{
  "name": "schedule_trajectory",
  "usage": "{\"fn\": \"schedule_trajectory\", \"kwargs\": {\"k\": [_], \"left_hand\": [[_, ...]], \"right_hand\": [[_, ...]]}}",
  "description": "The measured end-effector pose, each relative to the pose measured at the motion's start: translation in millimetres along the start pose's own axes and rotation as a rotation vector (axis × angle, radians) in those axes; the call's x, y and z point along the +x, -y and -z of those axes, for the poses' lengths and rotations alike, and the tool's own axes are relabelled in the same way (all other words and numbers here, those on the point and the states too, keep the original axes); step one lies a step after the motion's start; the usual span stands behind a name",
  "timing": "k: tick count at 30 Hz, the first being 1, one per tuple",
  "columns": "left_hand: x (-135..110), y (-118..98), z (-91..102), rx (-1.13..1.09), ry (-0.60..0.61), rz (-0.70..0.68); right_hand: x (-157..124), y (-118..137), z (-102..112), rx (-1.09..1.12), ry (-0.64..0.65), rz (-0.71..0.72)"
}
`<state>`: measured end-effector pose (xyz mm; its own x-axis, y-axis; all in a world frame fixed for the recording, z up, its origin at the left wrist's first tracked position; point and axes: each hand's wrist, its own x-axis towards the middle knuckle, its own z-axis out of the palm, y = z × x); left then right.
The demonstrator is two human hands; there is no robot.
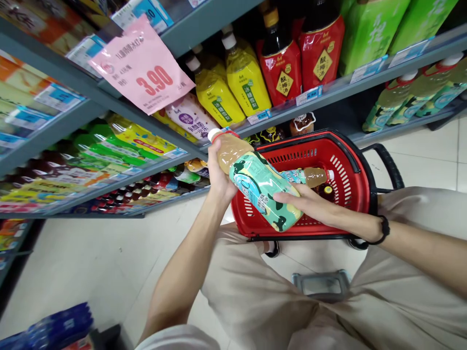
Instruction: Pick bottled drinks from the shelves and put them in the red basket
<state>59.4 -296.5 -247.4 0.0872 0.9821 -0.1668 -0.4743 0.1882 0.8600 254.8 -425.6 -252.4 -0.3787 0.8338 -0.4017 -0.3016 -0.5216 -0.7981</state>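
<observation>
Beige trousers (pixel 262 296) closest, knees spread either side of the red basket (pixel 241 218). Large bottle (pixel 266 189) is tilted over the basket, cap end toward the shelf (pixel 328 103), in both hands. Left hand (pixel 221 177) has fingers wrapped on the neck/shoulder; right hand (pixel 314 204) has its thumb pressed on the label near the base, its other fingers hidden, so can't tell how far they wrap. Main risk: slip at the base end if that grip is thumb-heavy on slick film; bottle would swing about the neck. Second: dropped from there, it'd likely hit the smaller bottle (pixel 315 177) in the basket. Third: cap could snag the pink price sign (pixel 146 73) if swung up-left; clearance unclear.
</observation>
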Motion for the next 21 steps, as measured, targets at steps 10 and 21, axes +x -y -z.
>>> {"fn": "schedule_trajectory", "kwargs": {"k": [10,21], "left_hand": [[-0.1,7.2,1.2,0.015,-0.095,0.106],[-0.5,7.6,-0.5,-0.01,-0.091,0.119]], "right_hand": [[-3.4,-5.7,2.6,0.147,0.011,-0.145],[-5.9,1.0,-2.0,0.196,0.009,-0.18]]}}
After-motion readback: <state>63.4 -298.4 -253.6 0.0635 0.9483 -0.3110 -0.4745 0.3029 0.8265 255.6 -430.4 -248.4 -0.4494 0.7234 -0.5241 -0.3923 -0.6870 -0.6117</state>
